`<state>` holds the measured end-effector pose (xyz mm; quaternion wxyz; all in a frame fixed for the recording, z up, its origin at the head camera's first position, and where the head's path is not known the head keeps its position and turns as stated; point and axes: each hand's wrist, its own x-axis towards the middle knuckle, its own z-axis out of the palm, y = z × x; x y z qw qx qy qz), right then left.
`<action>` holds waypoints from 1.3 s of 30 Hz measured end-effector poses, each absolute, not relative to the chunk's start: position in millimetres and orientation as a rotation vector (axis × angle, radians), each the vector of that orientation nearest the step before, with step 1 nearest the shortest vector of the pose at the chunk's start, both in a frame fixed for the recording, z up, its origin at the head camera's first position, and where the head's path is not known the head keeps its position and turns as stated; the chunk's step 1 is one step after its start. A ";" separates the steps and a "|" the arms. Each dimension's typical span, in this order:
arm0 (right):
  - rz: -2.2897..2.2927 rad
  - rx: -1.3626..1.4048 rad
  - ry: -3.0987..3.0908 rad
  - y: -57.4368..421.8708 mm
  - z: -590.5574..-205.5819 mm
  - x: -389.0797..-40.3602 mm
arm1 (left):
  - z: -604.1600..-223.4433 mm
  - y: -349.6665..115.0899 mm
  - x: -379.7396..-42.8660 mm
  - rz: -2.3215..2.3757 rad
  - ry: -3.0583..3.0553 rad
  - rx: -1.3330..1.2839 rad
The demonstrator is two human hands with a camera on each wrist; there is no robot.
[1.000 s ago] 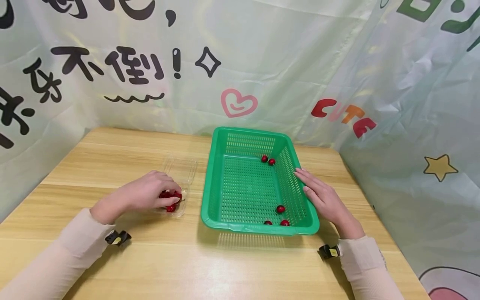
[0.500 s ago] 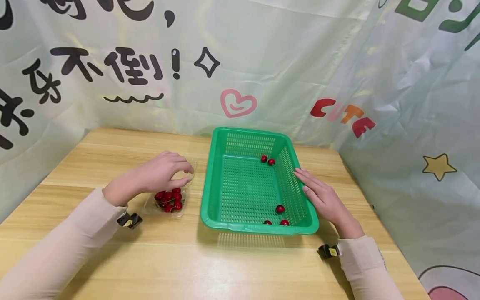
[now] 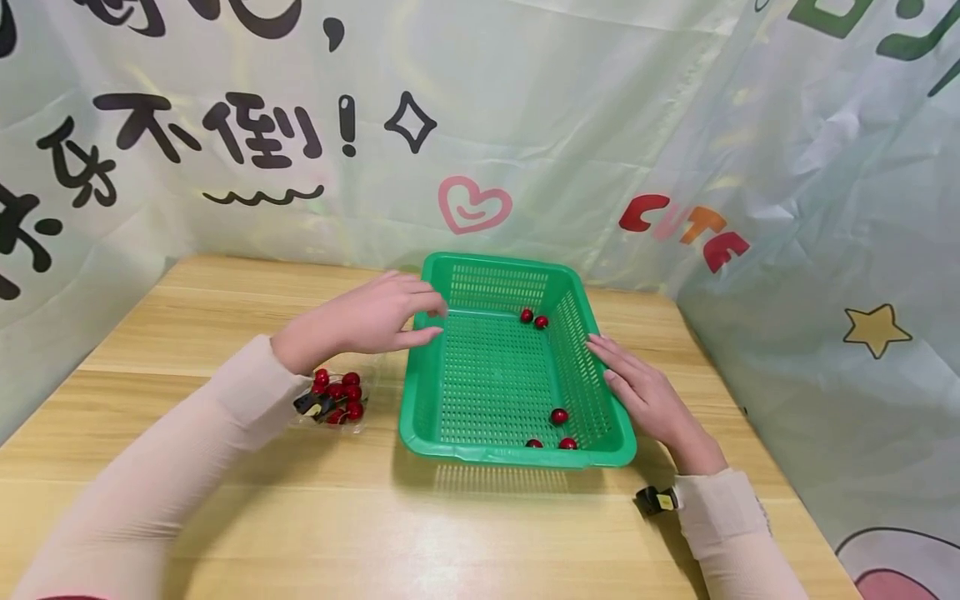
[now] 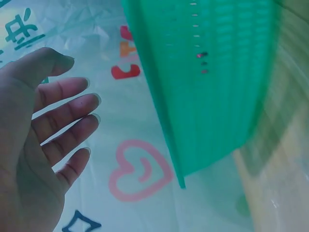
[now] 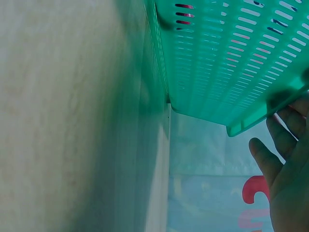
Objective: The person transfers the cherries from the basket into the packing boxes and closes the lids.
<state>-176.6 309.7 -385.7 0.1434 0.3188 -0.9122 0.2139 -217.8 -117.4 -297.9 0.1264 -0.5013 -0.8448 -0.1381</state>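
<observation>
My left hand (image 3: 378, 315) is raised over the left rim of a green plastic basket (image 3: 442, 457), fingers loosely bent and thumb apart. In the left wrist view its palm (image 4: 43, 125) faces the camera and nothing shows between the fingers. My right hand (image 3: 651, 396) rests on the basket's right rim, fingers fairly straight; the right wrist view shows its fingertips at that rim (image 5: 248, 126). Inside the basket lie several cherries: a pair (image 3: 534, 319) by the back right corner and others (image 3: 559, 417) near the front. More cherries (image 3: 351, 392) sit in a clear plastic box beneath my left wrist.
The clear box (image 3: 360, 425) stands on the wooden table (image 3: 360, 533), left of the basket. A printed cloth (image 3: 555, 142) hangs behind the table and along both sides. A small black device is strapped at each wrist.
My left hand has risen from the cherries in the clear box and moved right and away to the basket's left rim. The right hand has stayed on the basket.
</observation>
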 end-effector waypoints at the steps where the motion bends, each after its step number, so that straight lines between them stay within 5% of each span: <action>1: 0.617 0.917 -2.631 309.6 -385.7 -176.6 | -295.6 -113.1 -218.7 -0.407 -2.462 -1.464; 18: 0.625 0.930 -2.620 312.1 -387.5 -176.6 | -268.2 -41.8 -235.6 -0.446 -2.576 -1.581; 39: 0.633 0.908 -2.640 308.5 -385.7 -176.5 | -283.9 10.6 -237.0 -0.268 -2.732 -1.691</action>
